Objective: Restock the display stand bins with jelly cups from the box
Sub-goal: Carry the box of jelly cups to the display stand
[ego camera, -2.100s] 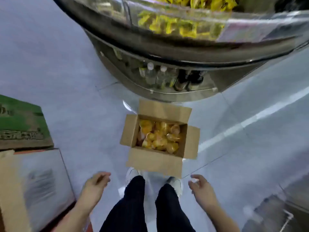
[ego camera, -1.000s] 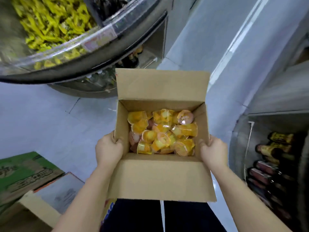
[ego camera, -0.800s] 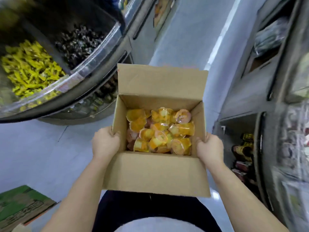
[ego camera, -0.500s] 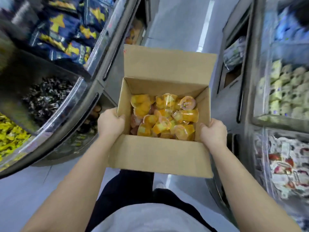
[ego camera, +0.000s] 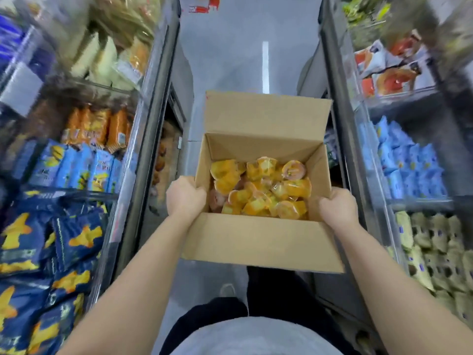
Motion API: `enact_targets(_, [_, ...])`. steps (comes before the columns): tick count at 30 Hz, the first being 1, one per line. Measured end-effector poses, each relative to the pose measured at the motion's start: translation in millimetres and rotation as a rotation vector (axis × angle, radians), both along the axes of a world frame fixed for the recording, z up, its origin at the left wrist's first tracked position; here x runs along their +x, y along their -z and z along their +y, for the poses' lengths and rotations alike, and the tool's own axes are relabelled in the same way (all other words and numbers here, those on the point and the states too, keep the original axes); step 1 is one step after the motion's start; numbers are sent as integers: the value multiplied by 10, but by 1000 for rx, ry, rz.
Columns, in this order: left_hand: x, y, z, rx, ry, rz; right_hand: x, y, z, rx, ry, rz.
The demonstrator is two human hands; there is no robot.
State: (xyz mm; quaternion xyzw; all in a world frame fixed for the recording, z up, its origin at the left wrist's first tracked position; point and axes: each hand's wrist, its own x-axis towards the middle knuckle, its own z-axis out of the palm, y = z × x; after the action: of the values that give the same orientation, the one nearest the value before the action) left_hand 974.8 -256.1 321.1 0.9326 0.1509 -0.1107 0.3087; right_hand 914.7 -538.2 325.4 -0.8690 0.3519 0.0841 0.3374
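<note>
I carry an open cardboard box (ego camera: 258, 242) in front of my body, its flaps folded outward. Several orange and yellow jelly cups (ego camera: 261, 193) lie loose in its bottom. My left hand (ego camera: 185, 197) grips the box's left wall, fingers curled over the rim. My right hand (ego camera: 337, 207) grips the right wall the same way. The box hangs above the grey floor (ego camera: 245, 55) of a narrow aisle between two display stands.
The left display stand (ego camera: 133, 160) has clear-fronted bins of blue and orange snack packets. The right display stand (ego camera: 358, 160) holds bins of light-blue packets, pale green sweets and red-and-white packs. A white floor line (ego camera: 265, 65) runs down the aisle ahead.
The box was lifted from the floor in both hands. The view has swung from the round stand into the aisle, with new bins passing on both sides.
</note>
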Motion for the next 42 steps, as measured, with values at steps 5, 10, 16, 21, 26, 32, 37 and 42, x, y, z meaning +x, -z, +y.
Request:
enact_targets(5, [1410, 59, -386, 19, -5, -12, 1480, 126, -399, 13, -12, -49])
enact_targets(10, [2754, -139, -749, -3, -58, -14, 2917, -55, -757, 8, -70, -67])
enact_targets(16, [4331, -165, -953, -38, -148, -15, 4705, -177, -992, -38, -138, -33])
enact_targets(21, [5896, 33, -1008, -55, -184, 30, 6333, -12, -1026, -37, -163, -7])
enact_targets(26, [7374, -152, -1024, -84, -192, 23, 7790, -157, -1048, -32, -139, 12])
enact_targets(32, [9030, -181, -1228, -56, -173, 29, 9414, -192, -1249, -12, -138, -3])
enact_targets(37, [10498, 59, -1527, -5, -183, 56, 10999, 78, -1560, 40, -172, 2])
enact_targets(42, [11821, -6, -1742, -29, -272, 67, 12492, 40, -1771, 34, -198, 2])
